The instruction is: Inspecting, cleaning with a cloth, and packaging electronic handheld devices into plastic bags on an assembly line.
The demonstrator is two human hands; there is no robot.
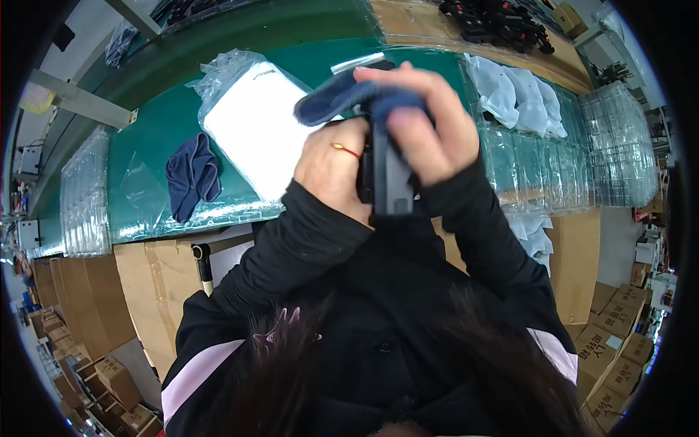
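Both hands are raised above the green worktop [160, 124]: the left hand [331, 171] grips a slim black plastic device [386, 178] while the right hand's [429, 127] fingers press a dark blue cloth [342, 98] over its top, apparently mid-wipe.

A dark, flat, oblong device [386, 178] stood upright, raised close above the green table, gripped between both hands. A navy blue cloth [349, 95] was draped over its top end, bunched under the fingers, with one loose fold sticking out to the left.
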